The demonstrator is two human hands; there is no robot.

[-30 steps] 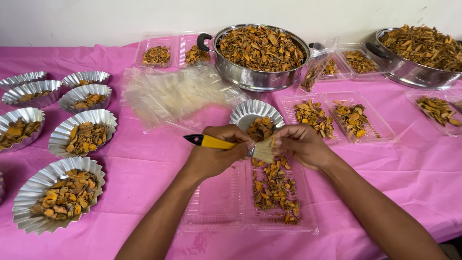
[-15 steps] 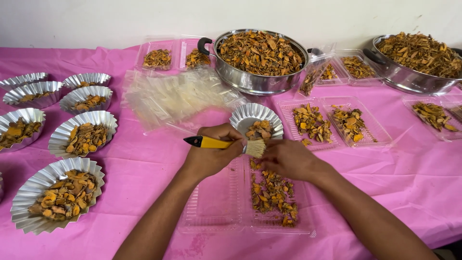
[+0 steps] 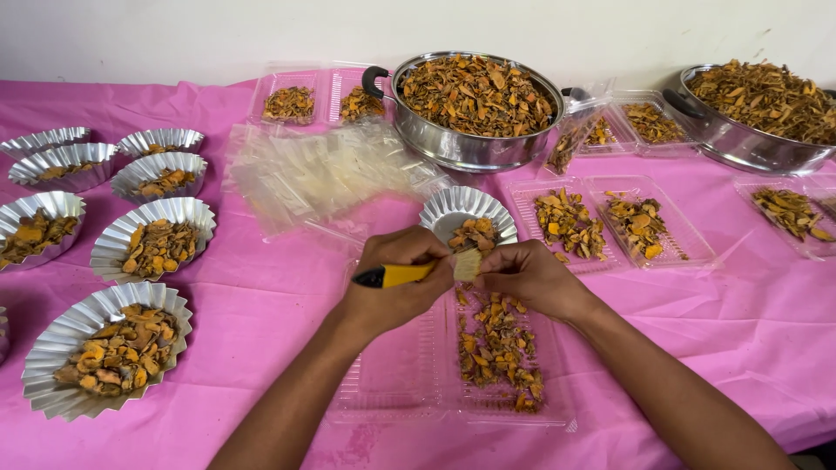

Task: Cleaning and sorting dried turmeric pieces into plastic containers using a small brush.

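Note:
My left hand (image 3: 396, 283) grips a yellow-handled knife (image 3: 394, 275) with a black end, its blade pointing right. My right hand (image 3: 531, 277) pinches a small pale yellow root piece (image 3: 468, 264) against the blade. Both hands hover over a clear plastic tray (image 3: 392, 374) whose right half holds orange-brown root slices (image 3: 498, 348). Just beyond the hands stands a fluted foil cup (image 3: 453, 209) with a few slices in it.
Several filled foil cups (image 3: 157, 244) line the left of the pink tablecloth (image 3: 261, 305). A pile of clear plastic bags (image 3: 322, 174) lies behind. Two steel pots (image 3: 475, 109) (image 3: 758, 113) heaped with slices stand at the back, with more filled clear trays (image 3: 610, 222) around them.
Both hands have stayed together over the tray, shifting slightly while working the pale piece against the knife. Nothing else has moved.

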